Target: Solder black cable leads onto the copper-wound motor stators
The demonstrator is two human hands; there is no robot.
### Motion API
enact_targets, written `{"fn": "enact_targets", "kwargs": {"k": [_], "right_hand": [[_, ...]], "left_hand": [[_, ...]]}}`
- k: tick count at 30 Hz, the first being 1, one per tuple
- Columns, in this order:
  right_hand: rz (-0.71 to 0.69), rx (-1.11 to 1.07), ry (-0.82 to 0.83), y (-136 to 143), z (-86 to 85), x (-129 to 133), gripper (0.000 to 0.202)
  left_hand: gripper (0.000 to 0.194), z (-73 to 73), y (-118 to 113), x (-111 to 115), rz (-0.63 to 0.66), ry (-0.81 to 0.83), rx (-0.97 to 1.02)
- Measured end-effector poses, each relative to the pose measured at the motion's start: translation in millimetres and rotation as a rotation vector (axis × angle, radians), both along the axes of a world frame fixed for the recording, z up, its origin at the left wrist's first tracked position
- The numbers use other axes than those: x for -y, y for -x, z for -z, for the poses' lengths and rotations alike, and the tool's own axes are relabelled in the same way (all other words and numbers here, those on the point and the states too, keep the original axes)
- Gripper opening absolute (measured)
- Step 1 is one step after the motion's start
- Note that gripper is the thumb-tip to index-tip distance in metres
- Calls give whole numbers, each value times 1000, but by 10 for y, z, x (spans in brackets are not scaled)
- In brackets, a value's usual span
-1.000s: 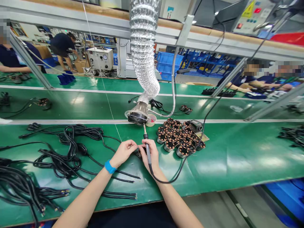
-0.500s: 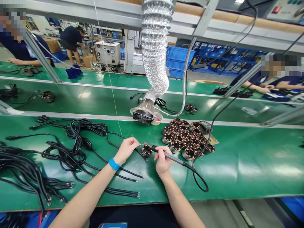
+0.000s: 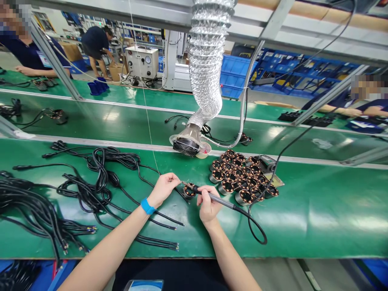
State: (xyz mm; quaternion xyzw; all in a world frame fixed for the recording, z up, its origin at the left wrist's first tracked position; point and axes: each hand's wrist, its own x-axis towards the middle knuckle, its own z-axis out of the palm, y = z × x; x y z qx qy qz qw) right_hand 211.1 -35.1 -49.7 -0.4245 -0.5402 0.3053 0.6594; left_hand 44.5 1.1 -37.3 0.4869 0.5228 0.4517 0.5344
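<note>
My right hand [image 3: 209,205] is wrapped round the grey handle of a soldering iron [image 3: 216,198], its tip pointing left. The tip is close to the fingertips of my left hand [image 3: 165,186], which are pinched on a thin solder wire [image 3: 148,121] that comes down from overhead. Just below the tip, a small stator with copper windings [image 3: 189,191] stands on the green bench, partly hidden by the iron. A black cable end [image 3: 184,198] lies beside the stator. Whether the tip touches the solder or a lead is too small to tell.
Many stators [image 3: 239,178] stand grouped to the right. Black cables [image 3: 100,173] cover the left of the bench [image 3: 318,210]. A fume extractor nozzle [image 3: 187,142] hangs ahead, beside a small round container [image 3: 205,150]. The iron's cord [image 3: 257,238] loops at right. Co-workers sit beyond.
The iron's tip and my left fingertips have come closer together above the stator. The whole view has shifted slightly; both hands keep their grips.
</note>
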Motion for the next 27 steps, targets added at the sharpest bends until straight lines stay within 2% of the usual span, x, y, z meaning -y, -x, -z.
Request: {"fn": "enact_targets", "kwargs": {"k": [9, 18, 27], "right_hand": [[76, -131, 1, 20, -68, -27, 24], [57, -73, 13, 28, -70, -14, 26], [41, -71, 40, 32, -76, -20, 26]], "left_hand": [[20, -9, 7, 0, 0, 14, -7], [18, 28, 16, -9, 10, 4, -19], [21, -31, -3, 2, -9, 15, 6]]}}
